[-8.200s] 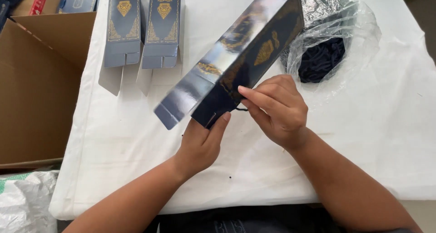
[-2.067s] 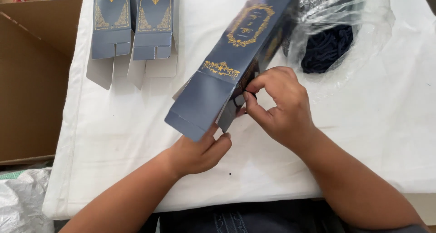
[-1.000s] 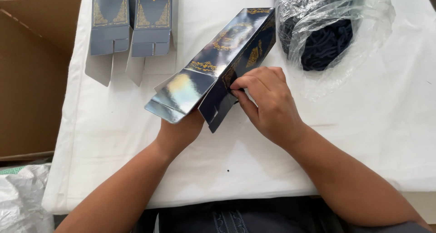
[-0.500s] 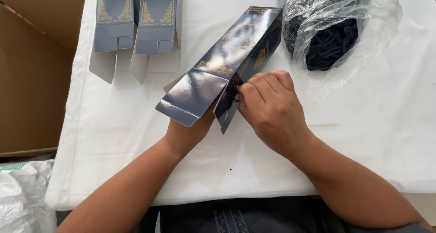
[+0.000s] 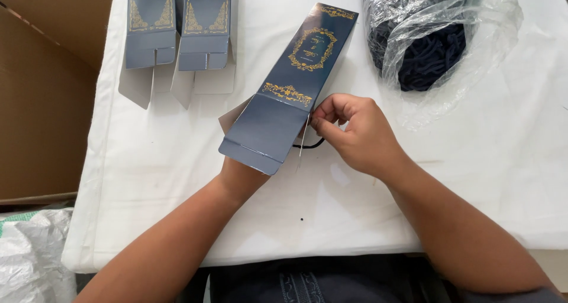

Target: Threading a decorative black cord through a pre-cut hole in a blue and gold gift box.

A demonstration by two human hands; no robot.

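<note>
I hold a dark blue paper bag over the desk and pinch a black cord at its side.

My left hand (image 5: 242, 176) is under the folded blue bag (image 5: 287, 93) and mostly hidden by it, so I cannot tell how its grip is. My right hand (image 5: 355, 131) is closed, with the fingertips (image 5: 316, 115) pinching the black cord (image 5: 307, 144) at the right edge of the bag. The bag is tilted above the white desk (image 5: 461, 179). Two similar bags (image 5: 180, 25) lie flat at the far side, a plastic bag of dark cords (image 5: 429, 43) at the right, a cardboard box (image 5: 41, 96) at the left.
</note>
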